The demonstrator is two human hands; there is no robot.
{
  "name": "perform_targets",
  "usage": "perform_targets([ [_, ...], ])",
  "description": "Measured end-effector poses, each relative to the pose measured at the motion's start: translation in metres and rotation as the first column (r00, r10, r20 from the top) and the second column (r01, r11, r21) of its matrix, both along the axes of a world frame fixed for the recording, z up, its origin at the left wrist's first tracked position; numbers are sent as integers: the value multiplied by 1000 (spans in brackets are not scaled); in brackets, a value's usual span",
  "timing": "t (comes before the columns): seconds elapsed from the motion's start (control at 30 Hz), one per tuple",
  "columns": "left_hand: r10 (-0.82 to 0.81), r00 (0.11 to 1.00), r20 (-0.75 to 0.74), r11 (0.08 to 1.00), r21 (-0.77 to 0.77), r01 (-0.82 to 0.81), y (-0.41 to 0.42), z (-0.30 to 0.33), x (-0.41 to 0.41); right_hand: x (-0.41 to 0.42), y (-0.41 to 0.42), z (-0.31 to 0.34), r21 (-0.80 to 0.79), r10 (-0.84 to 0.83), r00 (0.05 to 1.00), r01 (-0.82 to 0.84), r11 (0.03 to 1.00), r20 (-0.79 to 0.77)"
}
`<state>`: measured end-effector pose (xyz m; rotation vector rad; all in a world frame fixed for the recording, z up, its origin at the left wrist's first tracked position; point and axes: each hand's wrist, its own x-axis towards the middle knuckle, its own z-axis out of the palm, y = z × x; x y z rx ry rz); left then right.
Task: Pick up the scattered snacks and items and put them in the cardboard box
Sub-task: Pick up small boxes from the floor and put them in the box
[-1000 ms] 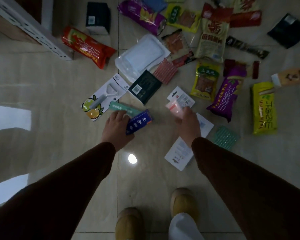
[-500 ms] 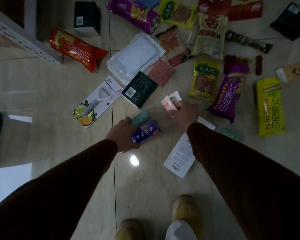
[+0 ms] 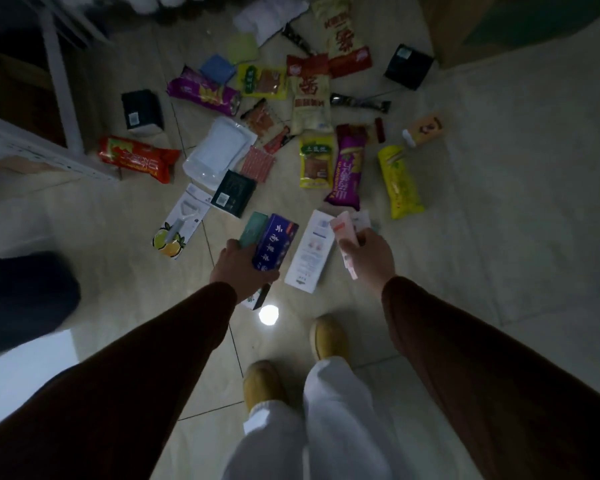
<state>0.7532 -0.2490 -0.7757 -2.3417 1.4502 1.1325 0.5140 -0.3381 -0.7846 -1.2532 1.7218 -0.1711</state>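
The floor (image 3: pixel 499 220) was pale glossy tile, dim, with a small bright lamp reflection near the person's yellow slippers (image 3: pixel 328 336). Snacks and small goods lay scattered across it ahead of the person. The cardboard box (image 3: pixel 465 26) stood at the top right corner of the view, well apart from both hands.

The left hand (image 3: pixel 238 268) was curled round two slim cartons held side by side above the floor: a blue box with white characters (image 3: pixel 274 242) and a teal box (image 3: pixel 253 228) just to its left. The right hand (image 3: pixel 369 258) pinched a pale pink-and-white packet (image 3: pixel 343 237), with a second small white card (image 3: pixel 361 220) behind it; how the fingers lay under these could not be told.

Between the hands a long white card package (image 3: pixel 310 251) lay flat on the tile. Farther out lay a fruit-printed peeler card (image 3: pixel 182 225), a black packet (image 3: pixel 233 192) and a clear plastic pouch (image 3: pixel 217 152) overlapping one another. A red snack bag (image 3: pixel 137 159) rested by the foot of a white shelf frame (image 3: pixel 63 84). To the right lay a purple snack bag (image 3: pixel 347 171), with a yellow-green packet (image 3: pixel 316 161) just beside it and a yellow snack bag (image 3: pixel 399 181) a little apart. A black box (image 3: pixel 407 65) sat near the carton.
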Motion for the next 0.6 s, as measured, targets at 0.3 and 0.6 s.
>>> perform_targets([
  [0.3, -22, 999, -35, 999, -33, 21, -54, 102, -150, -160, -13, 98, -23, -127, 992, 127, 992, -3],
  [0.6, 75, 994, -78, 995, -62, -80, -128, 134, -328, -343, -86, 138, -44, -102, 995, 102, 994, -5],
])
